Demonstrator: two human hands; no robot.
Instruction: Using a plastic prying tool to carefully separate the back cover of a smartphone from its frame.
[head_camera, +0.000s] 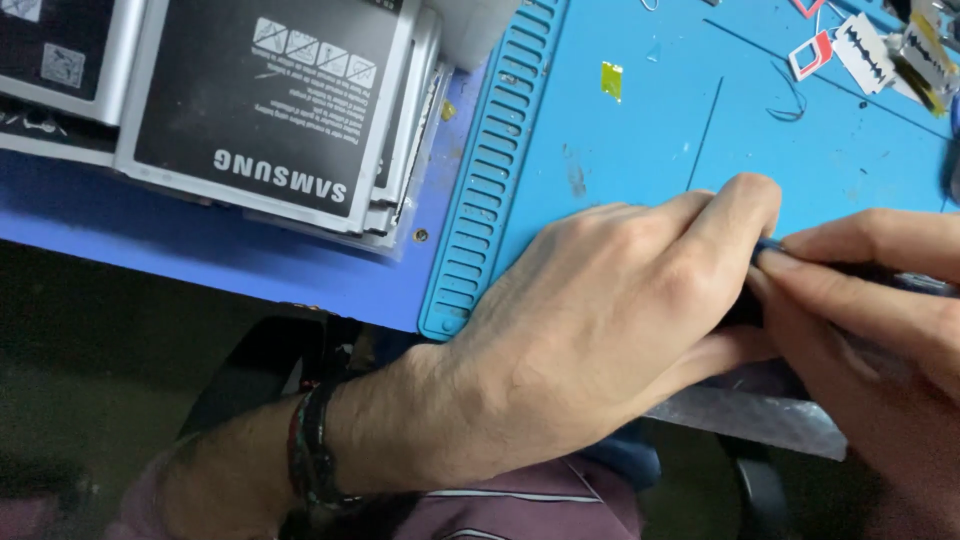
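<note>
My left hand (600, 320) lay knuckles-up on the blue mat (640, 150), fingers curled and pressed down over a dark flat thing (745, 310) that was mostly hidden beneath them; I could not tell exactly what it was. My right hand (880, 300) came in from the right, its grip pinched together on a thin dark tool (915, 283), whose blue tip (768, 246) met the left fingertips right at the edge of the covered piece. A clear plastic sheet (760, 412) stuck out below both hands, over the near edge of the bench (250, 265).

To do this well, I judged that the left hand should keep the piece pinned flat while the tip worked at a shallow angle, with small, steady pressure so it would not slip toward the fingers.

Left of the left hand ran the ribbed edge of the mat (490, 180), and beyond it a stack of flat grey-and-black batteries (270, 110). Far above the right hand lay razor blades (865, 52), a small red-and-white card frame (812, 55) and a yellow scrap (611, 80). The mat was scuffed and speckled with bits. Below the bench all was dark.
</note>
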